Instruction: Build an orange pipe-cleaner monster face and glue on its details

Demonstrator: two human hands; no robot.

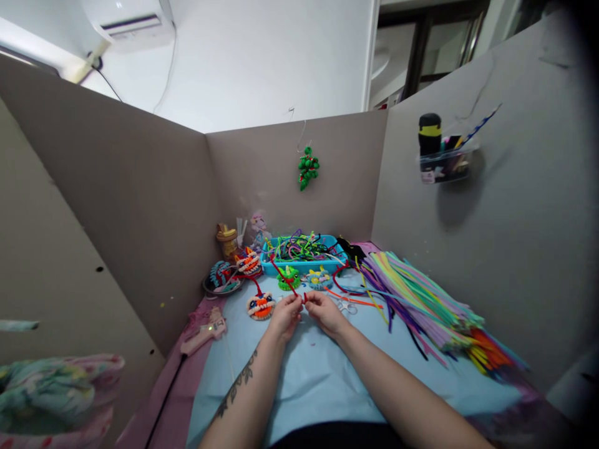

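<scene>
A red pipe cleaner [283, 275] runs up and to the left from between my hands. My left hand [286, 313] pinches it near its lower end. Close beside it, my right hand [325, 312] pinches a short bent bit of the same red stem. Just left of my hands lies an orange and white lion-head figure [261, 306] with a red stem on top. Beyond my fingers sit a green figure [288, 279] and a blue and yellow one [319, 279]. A pair of scissors [347, 306] lies right of my right hand.
A blue basket [276, 268] of mixed stems stands at the back. Bundles of coloured pipe cleaners [421, 299] cover the right side. A pink glue gun [206, 332] and a dark bowl [208, 287] are on the left. Grey panels [299, 212] enclose the table.
</scene>
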